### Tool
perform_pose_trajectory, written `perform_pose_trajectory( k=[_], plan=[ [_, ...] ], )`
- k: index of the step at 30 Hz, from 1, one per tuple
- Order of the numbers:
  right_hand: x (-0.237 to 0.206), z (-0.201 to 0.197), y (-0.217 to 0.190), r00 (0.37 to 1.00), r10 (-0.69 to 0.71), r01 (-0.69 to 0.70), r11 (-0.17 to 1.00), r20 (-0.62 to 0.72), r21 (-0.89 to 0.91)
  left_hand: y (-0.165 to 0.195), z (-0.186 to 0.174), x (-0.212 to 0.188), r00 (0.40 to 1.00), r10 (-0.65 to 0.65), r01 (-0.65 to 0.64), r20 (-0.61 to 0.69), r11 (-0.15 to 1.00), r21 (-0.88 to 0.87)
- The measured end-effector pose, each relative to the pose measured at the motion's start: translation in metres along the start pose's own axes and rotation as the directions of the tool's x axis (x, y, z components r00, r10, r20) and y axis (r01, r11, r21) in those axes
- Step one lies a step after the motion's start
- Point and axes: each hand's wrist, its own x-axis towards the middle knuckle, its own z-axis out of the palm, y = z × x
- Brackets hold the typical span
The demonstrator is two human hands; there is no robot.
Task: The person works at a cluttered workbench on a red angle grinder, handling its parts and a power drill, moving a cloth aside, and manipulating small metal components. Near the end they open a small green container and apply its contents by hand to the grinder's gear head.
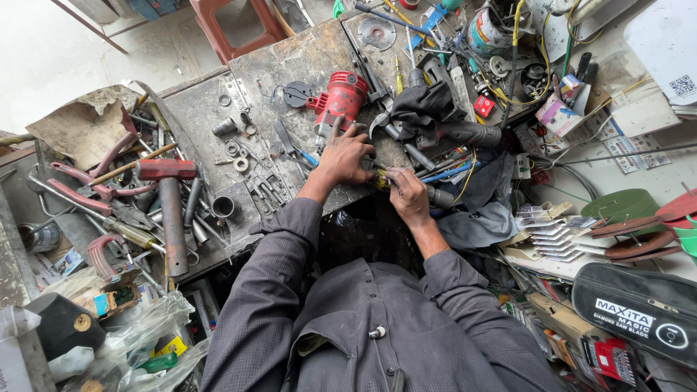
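Two hands meet at the near edge of the worktop [290, 65], over a small part we cannot make out. Our left hand [347, 156] lies spread, palm down, fingers splayed against the base of the red power tool [337, 98]; it seems to pin the work flat rather than grip it. Our right hand [406, 194] is curled shut around a thin yellow-handled tool [380, 180], its tip pointing in under the left fingers. We judge the pairing as brace and driver: one hand steadies, the other works.

The red power tool lies on its side just beyond the left hand, touching it. A dark cloth [425, 105] is bunched over more tool bodies to the right. Well to the left, a heavy red-headed hammer [168, 196] rests among pliers, sockets and rings. Loose washers lie between hammer and hands, all within reach.
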Motion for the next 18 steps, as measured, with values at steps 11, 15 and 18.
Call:
perform_pose_trajectory(
  k=[11,15,18],
  plan=[
    [0.0036,-0.0012,0.0034,0.998,0.025,-0.026,0.999,0.054,0.02,-0.0006,-0.0011,-0.001,0.999,0.033,-0.032,-0.037,0.999,0.024],
    [0.0047,-0.0006,0.0029,0.998,0.004,-0.005,1.0,0.057,0.02,-0.0008,-0.0025,-0.001,0.999,0.027,-0.026,-0.019,0.999,0.038],
    [0.0058,-0.0016,0.0042,0.997,0.044,-0.044,0.999,0.06,0.001,-0.0003,-0.0029,-0.0004,1.0,0.025,-0.024,-0.007,0.999,0.036]
  ],
)
